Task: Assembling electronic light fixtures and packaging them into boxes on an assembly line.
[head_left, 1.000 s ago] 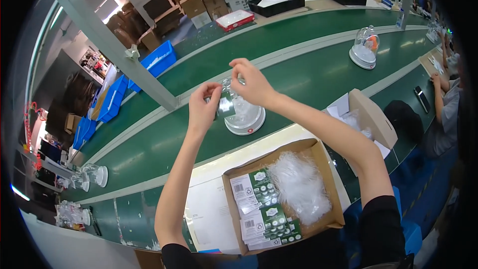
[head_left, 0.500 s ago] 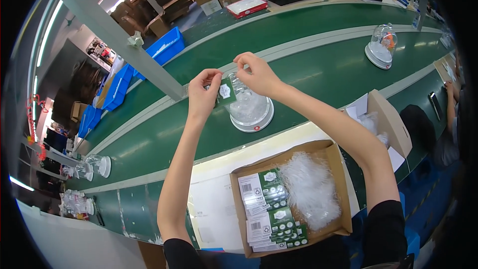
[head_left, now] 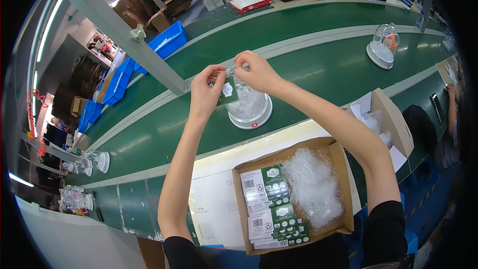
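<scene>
A clear dome ornament (head_left: pixel 247 103) on a round white base stands on the green belt in front of me. My left hand (head_left: pixel 205 92) pinches a green hang tag (head_left: pixel 228 91) with a white emblem, at the left of the dome's top. Over the dome's knob, my right hand (head_left: pixel 258 73) has thumb and forefinger pressed together; whatever is between them is too fine to make out. Nearer to me, a shallow cardboard box (head_left: pixel 239 204) holds stacks of green and white tags (head_left: pixel 271 219) beside a heap of thin clear plastic strands (head_left: pixel 313 189).
Another dome (head_left: pixel 382 45) stands farther right on the belt (head_left: pixel 318 74), with several more (head_left: pixel 102 161) at the far left. An open carton (head_left: pixel 393 124) with clear bags sits to the right. A grey post (head_left: pixel 149 57) rises beyond my left hand. A co-worker's hand (head_left: pixel 452 91) shows at the right edge.
My right hand has come slightly lower and closer to the dome's knob. The left fingers and tag have shifted a little right, nearer to the right hand.
</scene>
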Motion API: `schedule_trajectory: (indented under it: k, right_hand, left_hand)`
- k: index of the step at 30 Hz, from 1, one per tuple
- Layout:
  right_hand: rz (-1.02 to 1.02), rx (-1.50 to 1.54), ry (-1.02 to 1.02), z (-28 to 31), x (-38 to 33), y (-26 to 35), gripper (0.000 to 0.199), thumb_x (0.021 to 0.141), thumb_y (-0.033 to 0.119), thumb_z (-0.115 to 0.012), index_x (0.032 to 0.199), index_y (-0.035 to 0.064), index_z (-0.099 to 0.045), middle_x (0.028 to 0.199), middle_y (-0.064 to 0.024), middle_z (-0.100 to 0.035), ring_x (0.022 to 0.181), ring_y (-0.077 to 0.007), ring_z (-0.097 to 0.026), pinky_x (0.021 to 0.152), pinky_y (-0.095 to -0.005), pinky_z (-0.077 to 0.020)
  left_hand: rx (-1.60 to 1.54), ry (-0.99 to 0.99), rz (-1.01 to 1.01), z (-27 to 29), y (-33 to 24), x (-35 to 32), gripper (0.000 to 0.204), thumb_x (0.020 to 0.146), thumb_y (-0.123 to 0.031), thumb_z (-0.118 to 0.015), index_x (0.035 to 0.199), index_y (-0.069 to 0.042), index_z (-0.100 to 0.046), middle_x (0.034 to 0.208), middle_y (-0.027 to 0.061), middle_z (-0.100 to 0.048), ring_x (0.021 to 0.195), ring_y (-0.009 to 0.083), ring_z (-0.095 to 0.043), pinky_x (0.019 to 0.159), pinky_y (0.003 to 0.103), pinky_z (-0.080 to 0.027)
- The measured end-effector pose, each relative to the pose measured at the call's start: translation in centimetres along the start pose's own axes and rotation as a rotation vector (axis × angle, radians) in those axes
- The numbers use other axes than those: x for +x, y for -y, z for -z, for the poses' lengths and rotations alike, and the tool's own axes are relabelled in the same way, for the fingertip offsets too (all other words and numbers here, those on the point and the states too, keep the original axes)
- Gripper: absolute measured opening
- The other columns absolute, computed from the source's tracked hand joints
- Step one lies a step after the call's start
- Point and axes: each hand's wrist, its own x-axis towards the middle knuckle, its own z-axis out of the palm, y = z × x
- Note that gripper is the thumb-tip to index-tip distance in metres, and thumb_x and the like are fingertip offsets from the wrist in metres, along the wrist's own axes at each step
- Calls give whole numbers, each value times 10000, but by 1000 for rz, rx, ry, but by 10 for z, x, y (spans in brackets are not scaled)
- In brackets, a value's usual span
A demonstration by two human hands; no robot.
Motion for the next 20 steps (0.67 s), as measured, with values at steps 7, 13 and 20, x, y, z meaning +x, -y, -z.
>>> schedule_trajectory:
  k: [7, 13, 20]
  right_hand:
    - [-62, -52, 109, -1, 16, 5, 241, 734, 216, -630, 714, -22, -602, 754, -174, -632, 709, -286, -624, 657, -377, -493]
    - [-168, -73, 233, -3, 18, 11, 193, 772, 171, -629, 810, -16, -597, 823, -131, -628, 775, -220, -603, 712, -339, -486]
    - [-159, -94, 247, -8, 20, 11, 207, 774, 185, -644, 819, -11, -597, 837, -133, -630, 790, -231, -605, 722, -344, -485]
  left_hand:
    - [133, 19, -56, 10, -9, -3, 187, 903, -79, -615, 1073, -26, -672, 877, 31, -642, 703, 83, -559, 615, 230, -444]
    - [171, 60, -58, 14, 2, -7, 237, 864, -76, -658, 1097, -47, -686, 910, 79, -629, 742, 152, -609, 639, 276, -470]
    - [95, 92, -9, 14, 14, -8, 250, 888, -136, -640, 1119, -45, -674, 1000, 93, -622, 863, 174, -616, 694, 280, -484]
